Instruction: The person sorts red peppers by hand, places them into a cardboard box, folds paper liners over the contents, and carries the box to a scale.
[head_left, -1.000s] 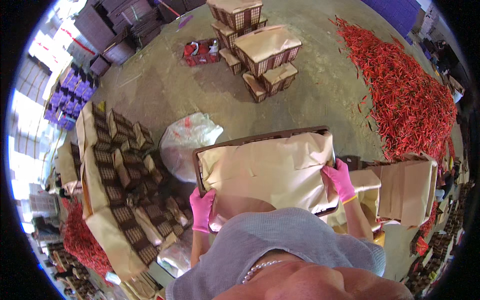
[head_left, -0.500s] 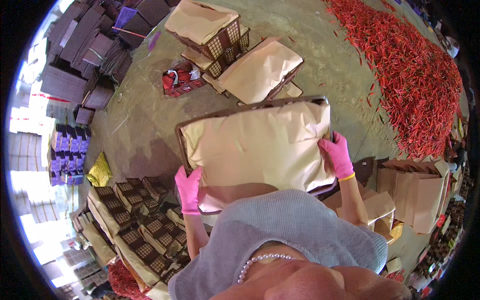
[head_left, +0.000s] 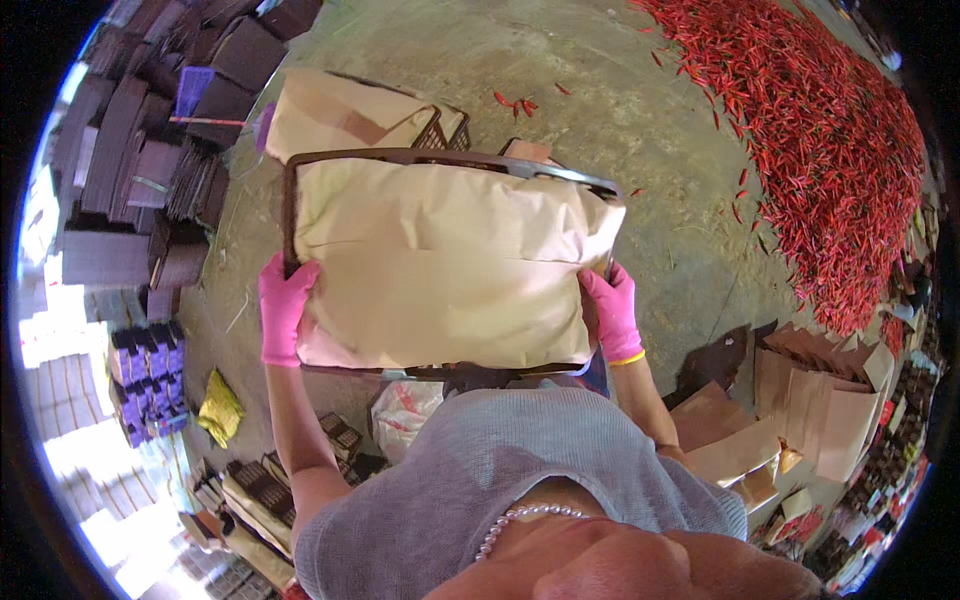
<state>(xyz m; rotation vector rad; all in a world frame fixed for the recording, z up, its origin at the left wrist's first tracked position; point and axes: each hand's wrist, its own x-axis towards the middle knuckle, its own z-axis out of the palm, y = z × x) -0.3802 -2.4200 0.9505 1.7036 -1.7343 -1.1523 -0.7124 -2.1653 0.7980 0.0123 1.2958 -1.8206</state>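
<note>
Both my hands, in pink gloves, carry a dark plastic crate (head_left: 450, 372) lined and covered with tan paper (head_left: 450, 260). My left hand (head_left: 286, 308) grips its left end, fingers hooked over the rim with the thumb on the paper. At the opposite end my right hand (head_left: 612, 312) is closed round the rim in the same way. The paper hides whatever lies inside. Just past the crate's far edge stand paper-topped crates (head_left: 345, 112), partly hidden behind it.
A big heap of red chili peppers (head_left: 800, 150) covers the floor at the right. Brown paper bags (head_left: 825, 390) stand near my right side. Stacked dark crates (head_left: 130, 180) line the far left, with purple crates (head_left: 148, 375) and a yellow sack (head_left: 219, 408) nearer.
The crate has moved left and away from me in the picture, with both hands still gripping it. It now covers part of the paper-topped crates on the floor.
</note>
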